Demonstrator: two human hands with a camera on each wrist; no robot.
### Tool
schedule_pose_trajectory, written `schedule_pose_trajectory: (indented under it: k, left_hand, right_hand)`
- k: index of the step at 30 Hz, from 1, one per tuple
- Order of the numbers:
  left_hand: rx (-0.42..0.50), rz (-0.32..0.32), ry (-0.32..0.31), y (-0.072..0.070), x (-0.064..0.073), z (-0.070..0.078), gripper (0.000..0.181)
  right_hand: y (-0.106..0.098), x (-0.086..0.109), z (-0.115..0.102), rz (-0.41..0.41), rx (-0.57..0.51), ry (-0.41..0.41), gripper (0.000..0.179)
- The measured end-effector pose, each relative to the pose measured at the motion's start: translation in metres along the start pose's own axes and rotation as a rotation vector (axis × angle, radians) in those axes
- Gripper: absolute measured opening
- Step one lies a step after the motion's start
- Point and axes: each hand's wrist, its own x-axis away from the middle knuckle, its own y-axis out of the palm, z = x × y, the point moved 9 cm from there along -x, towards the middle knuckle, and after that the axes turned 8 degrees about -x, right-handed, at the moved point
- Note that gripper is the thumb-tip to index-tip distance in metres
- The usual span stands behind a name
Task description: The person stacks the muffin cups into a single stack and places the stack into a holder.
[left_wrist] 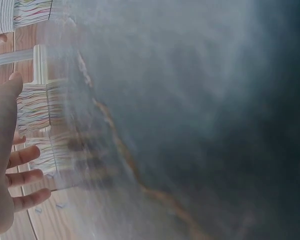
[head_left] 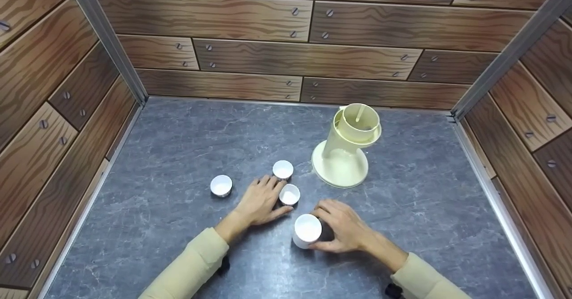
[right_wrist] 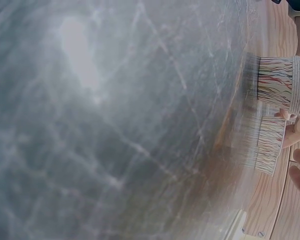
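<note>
Several small white paper cups stand on the grey marbled tabletop [head_left: 178, 138]. My right hand [head_left: 318, 227] curls its fingers and thumb round the nearest cup [head_left: 307, 229]. My left hand [head_left: 279, 197] lies flat on the table with straight fingers, its index side against a second cup [head_left: 289, 195]. A third cup [head_left: 283, 169] stands just past its fingertips, and a fourth [head_left: 221, 185] sits apart to the left. The left wrist view shows spread left fingers [left_wrist: 25, 156] beside a striped cup [left_wrist: 35, 107]. The right wrist view shows a striped cup [right_wrist: 277, 80] at the right edge.
A cream plastic stand [head_left: 346, 149] with a round base and a tilted open cylinder sits behind and right of the cups. Wood-pattern walls [head_left: 290, 57] enclose the table on three sides. Both wrist views are mostly blurred tabletop.
</note>
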Motion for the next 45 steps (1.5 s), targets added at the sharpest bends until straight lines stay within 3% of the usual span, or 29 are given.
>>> schedule_pose_trajectory:
  k: [20, 27, 39, 45]
  left_hand:
    - [0.005, 0.016, 0.002, -0.005, -0.003, 0.003, 0.070]
    - [0.008, 0.017, 0.004, -0.006, -0.002, 0.004, 0.069]
    - [0.006, 0.046, 0.007, -0.018, 0.008, 0.000, 0.069]
    - [0.000, 0.107, 0.007, -0.029, 0.014, -0.002, 0.066]
  right_hand:
    - [0.002, 0.000, 0.001, -0.024, 0.004, 0.012, 0.059]
    - [0.000, -0.001, 0.000, 0.007, 0.008, -0.007, 0.059]
    - [0.002, 0.000, 0.002, -0.032, 0.002, 0.023, 0.060]
    - [0.001, 0.000, 0.001, -0.023, 0.012, 0.012, 0.060]
